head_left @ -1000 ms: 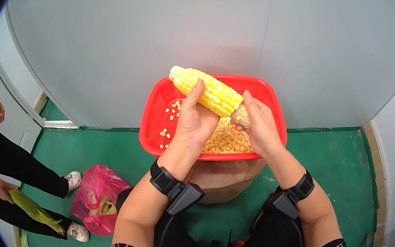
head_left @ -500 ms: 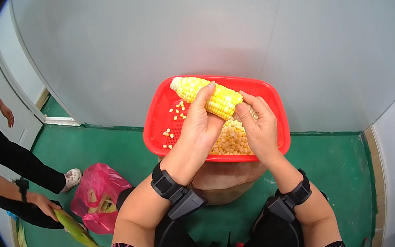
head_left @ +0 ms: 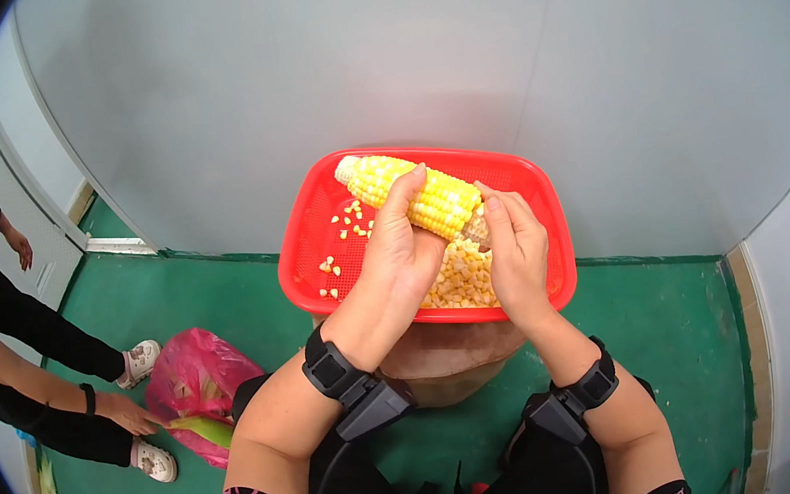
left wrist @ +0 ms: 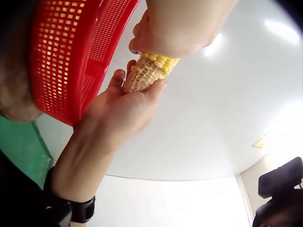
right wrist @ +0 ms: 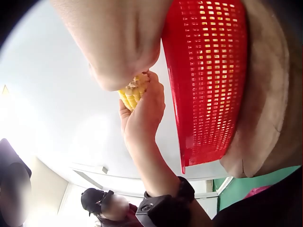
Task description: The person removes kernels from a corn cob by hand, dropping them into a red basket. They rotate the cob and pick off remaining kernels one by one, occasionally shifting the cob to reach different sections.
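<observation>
The left grip (head_left: 395,247) is clamped round the middle of the corn cob (head_left: 447,201), which lies slanted over the red basket (head_left: 505,166) at the frame's centre. The right grip (head_left: 515,255) pinches its stripped lower end above the loose kernels (head_left: 461,283). Since a second ago the cob has dropped lower and flatter, and at lower left a bystander's green ear (head_left: 200,428) has come down to the pink bag (head_left: 181,373).

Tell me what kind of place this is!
Probably a plain indoor room, not a proper kitchen: bare pale walls, a green floor, a corn cob held over a red basket of loose kernels, and a pink bag on the floor.
</observation>
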